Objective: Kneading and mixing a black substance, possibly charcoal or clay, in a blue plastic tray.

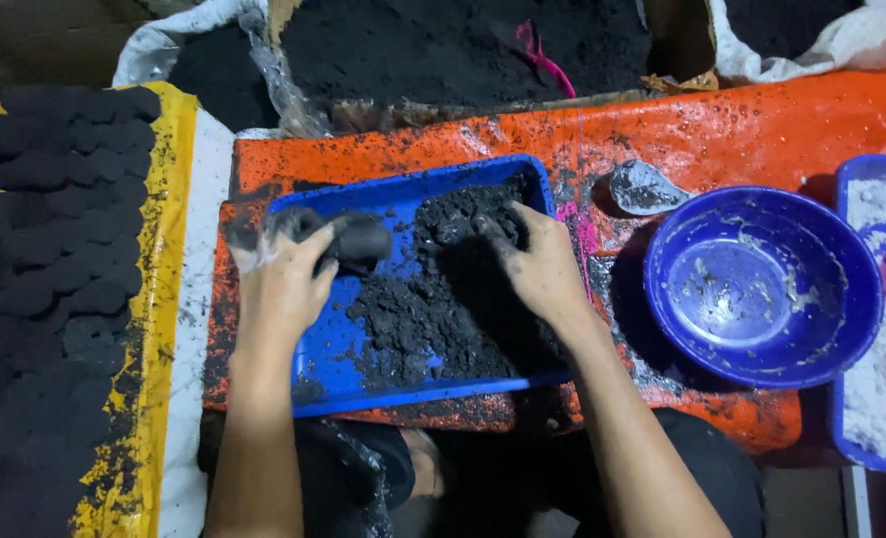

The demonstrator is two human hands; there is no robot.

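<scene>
On the orange sheet [742, 130], a blue tray [328, 359] holds a heap of black paste [433, 319] that fills its right half. The left hand [282, 284] is closed around a dark cylindrical mould [358, 239], held just above the tray's upper left part; the hand is slightly blurred. The right hand [543, 269] lies on the heap, its blackened fingers [498, 234] curled and dug into the paste near the tray's far edge. Whether they enclose a lump cannot be told. To the right of the tray, near it, stands a blue bowl [762, 284] smeared with grey residue. A second blue tray [862, 179] with white powder [877, 379] sits at the right margin. At far left, rows of black briquettes [49, 229] lie on a yellow sheet [169, 199]. Beyond the orange sheet, a sack [294, 100] of black powder [443, 45] stands open.
</scene>
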